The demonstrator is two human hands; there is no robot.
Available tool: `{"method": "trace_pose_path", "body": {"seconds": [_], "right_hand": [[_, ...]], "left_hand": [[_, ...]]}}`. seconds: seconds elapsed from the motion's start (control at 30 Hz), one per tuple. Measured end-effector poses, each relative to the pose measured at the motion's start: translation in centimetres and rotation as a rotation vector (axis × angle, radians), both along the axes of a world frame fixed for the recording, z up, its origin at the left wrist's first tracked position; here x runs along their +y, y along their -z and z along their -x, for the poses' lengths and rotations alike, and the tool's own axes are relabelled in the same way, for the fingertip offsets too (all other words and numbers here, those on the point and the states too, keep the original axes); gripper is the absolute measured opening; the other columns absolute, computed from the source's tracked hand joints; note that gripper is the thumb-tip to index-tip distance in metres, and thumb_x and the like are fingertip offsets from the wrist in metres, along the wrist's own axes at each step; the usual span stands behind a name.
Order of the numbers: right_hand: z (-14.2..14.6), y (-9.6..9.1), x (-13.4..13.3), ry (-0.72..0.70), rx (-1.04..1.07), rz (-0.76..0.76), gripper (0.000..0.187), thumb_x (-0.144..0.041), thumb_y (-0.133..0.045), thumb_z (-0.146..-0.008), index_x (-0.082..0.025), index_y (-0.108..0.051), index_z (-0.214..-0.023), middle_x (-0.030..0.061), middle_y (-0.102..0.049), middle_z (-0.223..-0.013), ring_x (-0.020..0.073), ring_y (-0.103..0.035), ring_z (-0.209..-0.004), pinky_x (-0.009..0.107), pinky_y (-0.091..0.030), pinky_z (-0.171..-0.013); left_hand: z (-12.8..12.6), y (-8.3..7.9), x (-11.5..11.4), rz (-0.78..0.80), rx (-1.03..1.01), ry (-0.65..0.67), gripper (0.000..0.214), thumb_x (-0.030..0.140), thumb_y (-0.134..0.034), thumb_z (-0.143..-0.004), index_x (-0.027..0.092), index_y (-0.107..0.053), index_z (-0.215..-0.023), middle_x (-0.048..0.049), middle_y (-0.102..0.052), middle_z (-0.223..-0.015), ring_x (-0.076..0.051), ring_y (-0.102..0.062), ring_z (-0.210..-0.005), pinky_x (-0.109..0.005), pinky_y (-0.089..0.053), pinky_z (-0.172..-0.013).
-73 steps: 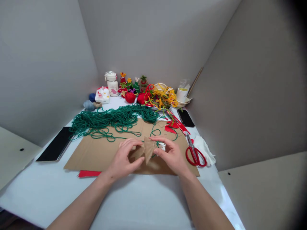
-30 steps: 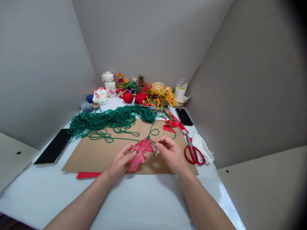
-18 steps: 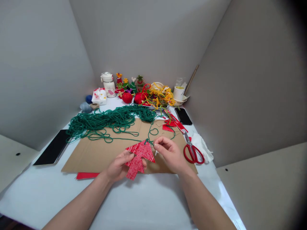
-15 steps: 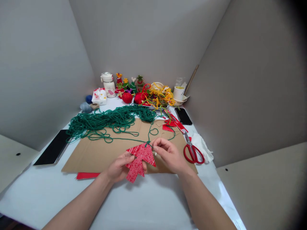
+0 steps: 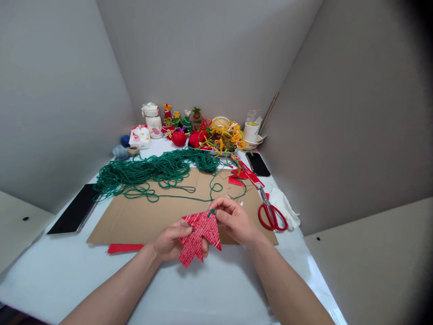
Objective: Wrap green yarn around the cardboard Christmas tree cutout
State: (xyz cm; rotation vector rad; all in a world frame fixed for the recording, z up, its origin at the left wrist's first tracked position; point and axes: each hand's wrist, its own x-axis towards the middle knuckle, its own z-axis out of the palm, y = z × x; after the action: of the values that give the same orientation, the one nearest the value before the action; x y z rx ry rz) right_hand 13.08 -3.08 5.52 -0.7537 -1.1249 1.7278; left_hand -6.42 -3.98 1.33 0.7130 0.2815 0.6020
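Card (image 5: 197, 239), red and tree-shaped, is pinched in our left hand (image 5: 169, 242), presumably to steady it while our right hand (image 5: 237, 223) pinches green yarn (image 5: 211, 212) at its tip.

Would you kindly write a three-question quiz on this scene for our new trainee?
1. True or false: the left hand holds the red tree-shaped cutout.
2. Fill in the blank: the yarn at the cutout's tip, by the right hand, is ____ in colour.
3. Multiple choice: the scissors lie
A) left of both hands
B) between the hands
C) right of both hands

Key: 1 true; 2 green; 3 C.
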Motion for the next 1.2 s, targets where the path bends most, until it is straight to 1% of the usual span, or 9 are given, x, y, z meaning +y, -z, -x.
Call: {"method": "trace_pose_path", "body": {"seconds": [0.1, 0.3, 0.47, 0.6, 0.77, 0.87, 0.97, 1.07, 1.2], "right_hand": [[0.2, 0.0, 0.0, -0.016, 0.026, 0.018, 0.023, -0.036, -0.074, -0.069, -0.019, -0.064, -0.081, -0.0024, -0.054, -0.066, 0.0068, -0.042, -0.054, 0.021, -0.030, -0.051], [0.2, 0.3, 0.0, -0.045, 0.047, 0.039, 0.025, -0.035, -0.074, -0.069, -0.020, -0.068, -0.088, -0.0004, -0.059, -0.073, 0.0071, -0.045, -0.058, 0.021, -0.032, -0.054], [0.3, 0.3, -0.1, -0.040, 0.045, 0.038, 0.021, -0.032, -0.074, -0.069, -0.020, -0.069, -0.086, 0.0001, -0.061, -0.074, 0.0078, -0.048, -0.060, 0.021, -0.035, -0.055], [0.5, 0.1, 0.1, -0.006, 0.033, 0.078, 0.018, -0.030, -0.073, -0.069, -0.018, -0.066, -0.082, -0.0007, -0.059, -0.071, 0.0075, -0.049, -0.060, 0.019, -0.035, -0.053], [0.4, 0.2, 0.5, 0.093, -0.001, 0.109, 0.015, -0.026, -0.070, -0.069, -0.017, -0.064, -0.080, -0.0020, -0.056, -0.063, 0.0071, -0.045, -0.054, 0.019, -0.033, -0.051], [0.2, 0.5, 0.7, 0.177, -0.079, 0.059, 0.015, -0.027, -0.068, -0.070, -0.018, -0.063, -0.081, -0.0012, -0.056, -0.066, 0.0085, -0.046, -0.056, 0.022, -0.035, -0.053], [0.1, 0.7, 0.8, 0.257, -0.178, -0.028, 0.016, -0.028, -0.067, -0.071, -0.019, -0.063, -0.084, -0.0002, -0.057, -0.071, 0.0094, -0.047, -0.059, 0.023, -0.038, -0.056], [0.0, 0.7, 0.8, 0.297, -0.223, -0.088, 0.016, -0.029, -0.067, -0.071, -0.019, -0.064, -0.083, -0.0006, -0.057, -0.073, 0.0097, -0.047, -0.060, 0.022, -0.037, -0.055], [0.1, 0.7, 0.8, 0.306, -0.264, -0.130, 0.013, -0.027, -0.066, -0.072, -0.019, -0.064, -0.082, -0.0004, -0.058, -0.075, 0.0107, -0.048, -0.064, 0.022, -0.038, -0.058]], "left_hand": [[-0.1, 0.2, 0.0, 0.005, -0.005, 0.019, 0.032, 0.034, -0.060, -0.077, 0.005, -0.065, -0.090, -0.0140, -0.069, -0.073, -0.023, -0.066, -0.068, -0.031, -0.049, -0.061], [-0.3, 0.6, -0.2, 0.074, -0.096, 0.030, 0.029, 0.032, -0.056, -0.081, 0.008, -0.063, -0.093, -0.0122, -0.070, -0.069, -0.022, -0.066, -0.062, -0.028, -0.047, -0.055], [-0.5, 0.8, -0.4, 0.159, -0.117, 0.063, 0.024, 0.029, -0.055, -0.082, 0.008, -0.062, -0.091, -0.0112, -0.070, -0.069, -0.020, -0.066, -0.062, -0.029, -0.049, -0.058], [-1.0, 0.7, -0.2, 0.190, -0.032, -0.018, 0.016, 0.021, -0.054, -0.083, 0.013, -0.059, -0.096, -0.0083, -0.070, -0.076, -0.017, -0.066, -0.064, -0.028, -0.050, -0.062], [-1.6, -0.1, 0.2, 0.147, 0.127, -0.212, 0.019, 0.020, -0.060, -0.079, 0.012, -0.060, -0.097, -0.0068, -0.066, -0.080, -0.014, -0.064, -0.069, -0.027, -0.047, -0.068], [-1.5, -0.6, 0.3, 0.031, 0.300, -0.405, 0.017, 0.024, -0.059, -0.079, 0.015, -0.061, -0.092, -0.0048, -0.065, -0.084, -0.015, -0.061, -0.073, -0.027, -0.045, -0.072], [-1.2, -1.2, 0.3, -0.270, 0.533, -0.591, 0.015, 0.027, -0.058, -0.079, 0.017, -0.062, -0.090, -0.0037, -0.063, -0.091, -0.016, -0.059, -0.083, -0.026, -0.043, -0.077], [-1.0, -1.8, 0.3, -0.581, 0.669, -0.590, 0.017, 0.023, -0.060, -0.076, 0.018, -0.063, -0.093, -0.0069, -0.059, -0.105, -0.020, -0.054, -0.100, -0.029, -0.041, -0.088], [-1.2, -2.1, 0.2, -0.754, 0.775, -0.586, 0.020, 0.018, -0.060, -0.074, 0.019, -0.063, -0.093, -0.0077, -0.057, -0.105, -0.020, -0.054, -0.099, -0.030, -0.042, -0.086]]}}
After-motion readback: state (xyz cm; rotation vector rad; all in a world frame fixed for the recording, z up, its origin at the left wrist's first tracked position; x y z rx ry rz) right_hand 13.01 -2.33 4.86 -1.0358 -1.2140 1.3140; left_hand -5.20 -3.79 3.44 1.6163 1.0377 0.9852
